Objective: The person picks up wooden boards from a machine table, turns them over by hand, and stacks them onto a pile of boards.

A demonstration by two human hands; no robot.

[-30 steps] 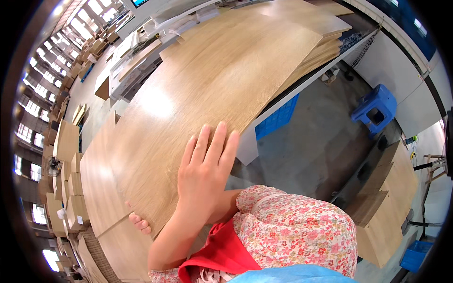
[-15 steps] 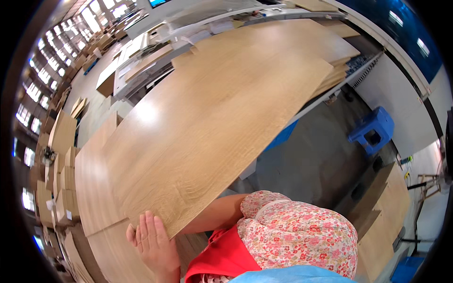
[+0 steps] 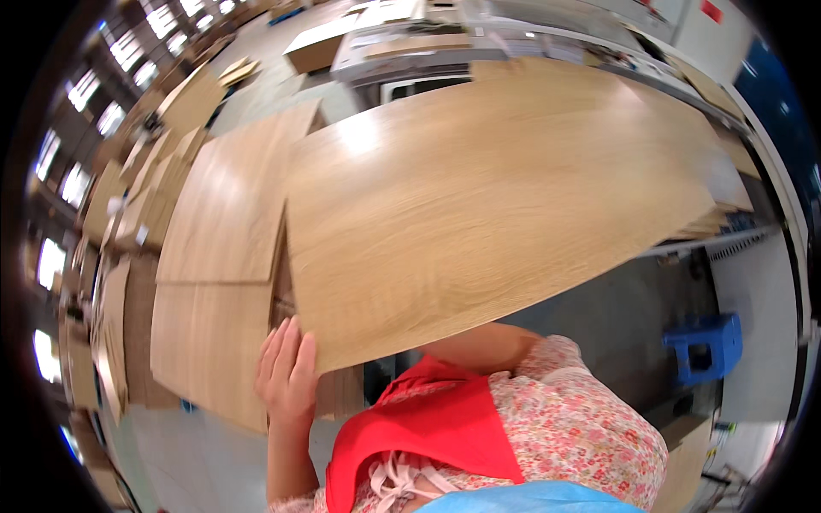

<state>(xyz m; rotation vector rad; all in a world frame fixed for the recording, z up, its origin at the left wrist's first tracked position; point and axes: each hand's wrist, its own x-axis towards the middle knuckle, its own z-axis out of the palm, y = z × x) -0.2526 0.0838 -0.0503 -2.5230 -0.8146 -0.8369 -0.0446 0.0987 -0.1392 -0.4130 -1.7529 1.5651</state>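
Note:
A large wood-grain board (image 3: 505, 188) stretches across the view in front of me, its near edge close to my body. My left hand (image 3: 288, 368) grips its near left corner, fingers together along the short edge. My right forearm (image 3: 487, 345) passes beneath the near edge, and the board hides my right hand, so its fingers cannot be seen. The far right end of the board lies over a stack of similar boards (image 3: 705, 226) on a bench. To the left, apart from the held board by a narrow gap, lie more wood-grain boards (image 3: 227, 205).
A blue plastic stool (image 3: 705, 349) stands on the floor at the right. Behind the board is a grey worktable (image 3: 359, 64) with panels on it. Stacked cartons and boards (image 3: 158, 197) line the far left. A light brown panel (image 3: 688, 462) is low at the right.
My view has turned left. The held board's near left end has swung right, away from the boards on the left, opening a gap. My left hand has stayed at its corner.

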